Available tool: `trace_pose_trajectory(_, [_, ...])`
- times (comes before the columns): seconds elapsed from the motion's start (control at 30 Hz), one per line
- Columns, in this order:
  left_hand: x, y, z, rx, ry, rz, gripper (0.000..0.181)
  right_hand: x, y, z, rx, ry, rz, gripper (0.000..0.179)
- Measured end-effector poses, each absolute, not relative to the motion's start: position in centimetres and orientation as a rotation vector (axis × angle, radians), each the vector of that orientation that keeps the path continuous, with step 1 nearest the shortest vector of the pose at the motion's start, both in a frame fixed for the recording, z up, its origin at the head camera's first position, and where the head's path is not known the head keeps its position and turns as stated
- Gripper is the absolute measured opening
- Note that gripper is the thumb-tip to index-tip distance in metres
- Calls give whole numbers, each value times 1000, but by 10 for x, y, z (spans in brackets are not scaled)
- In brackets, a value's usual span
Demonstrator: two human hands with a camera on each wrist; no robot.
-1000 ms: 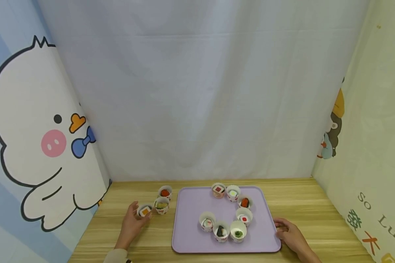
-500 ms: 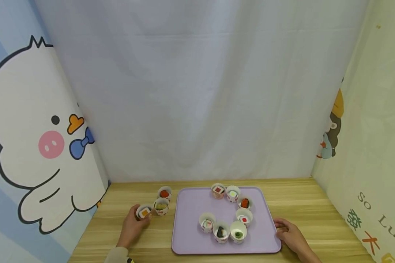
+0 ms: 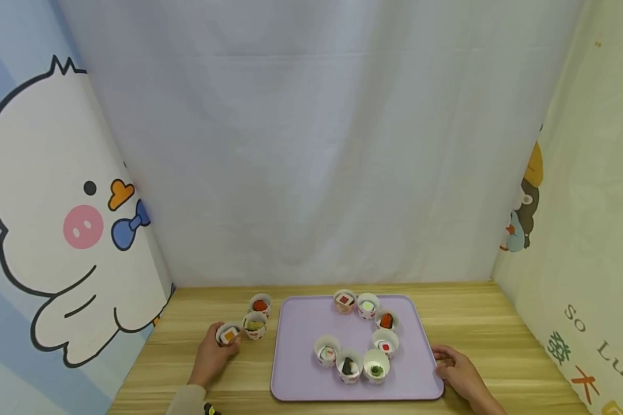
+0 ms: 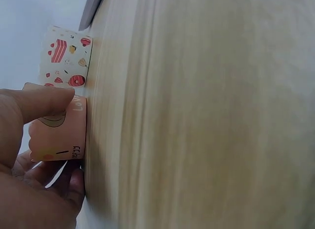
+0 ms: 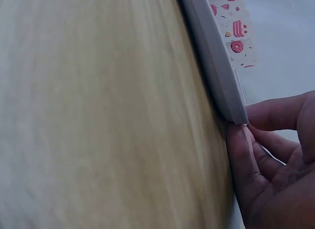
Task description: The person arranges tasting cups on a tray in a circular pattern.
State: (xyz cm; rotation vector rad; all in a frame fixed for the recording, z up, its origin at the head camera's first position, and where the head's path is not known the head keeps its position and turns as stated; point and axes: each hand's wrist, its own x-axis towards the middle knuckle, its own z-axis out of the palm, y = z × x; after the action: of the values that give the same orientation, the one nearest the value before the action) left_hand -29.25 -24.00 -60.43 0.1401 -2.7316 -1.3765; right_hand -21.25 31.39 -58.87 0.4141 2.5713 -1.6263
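My left hand (image 3: 211, 358) holds a small pink paper cup (image 4: 61, 138) standing on the table, thumb on one side and fingers on the other. Inside it sits a white sushi-like piece with an orange square (image 3: 230, 334). Right beside it stands a white patterned cup (image 3: 255, 332) with a yellow-green filling, and behind that a cup with a red-orange piece (image 3: 260, 305). At the lilac tray's (image 3: 298, 328) right rim is my right hand (image 3: 458, 372). The right wrist view shows its thumb and fingers pinching the tray's edge.
Several paper cups stand on the tray, including one with a green filling (image 3: 376, 377) and one with a black-and-white piece (image 3: 349, 376). A pale curtain (image 3: 311, 173) hangs behind the wooden table (image 3: 498, 328), with printed cloth (image 3: 586, 230) at the sides.
My left fingers, spread around the pink cup a second ago, have drawn in against it. The cup is practically where it was. My right hand and the tray have not moved.
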Motion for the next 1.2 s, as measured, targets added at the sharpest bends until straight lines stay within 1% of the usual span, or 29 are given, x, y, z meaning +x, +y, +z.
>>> trace_pose_trajectory(0.17, [-292, -240, -605, 152, -2735, -1365, 67, -212, 314, -587, 408, 2563, -1636, 55])
trace_pose_trajectory(0.4, [-289, -240, -603, 171, -2728, -1373, 69, -212, 314, -589, 408, 2563, -1639, 55])
trace_pose_trajectory(0.73, [-283, -239, -599, 168, -2697, -1367, 66, -213, 315, -590, 390, 2563, -1652, 55])
trace_pose_trajectory(1.0, [-281, -237, -597, 132, -2715, -1303, 69, -213, 315, -590, 386, 2568, -1666, 55])
trace_pose_trajectory(1.2, [-280, -239, -600, 185, -2689, -1363, 67, -213, 315, -592, 382, 2560, -1682, 55])
